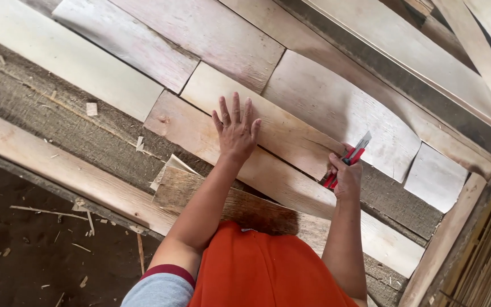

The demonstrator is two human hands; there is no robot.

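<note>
While the left hand (236, 132) lies flat at the centre of the frame, its fingers (235, 108) are spread wide and pressed palm-down on a pale wooden shingle (268, 128); it grips nothing. The right hand (345, 176), right of centre, has its fingers curled tight around a red utility knife (348, 159). The knife's grey blade end points toward the upper right, over the shingle's right end, near a broader curved-edge shingle (342, 111). Whether the blade touches the wood cannot be told.

The held-down shingle runs diagonally from upper left to lower right and overlaps a longer board (200, 133) just below it. More overlapping shingles fill the upper half of the frame. A small square shingle (436, 176) sits at the right. A darker, weathered board (234, 207) lies under the left forearm. Wood chips (89, 222) are scattered over dark ground at the lower left. An orange garment (262, 270) fills the bottom centre.
</note>
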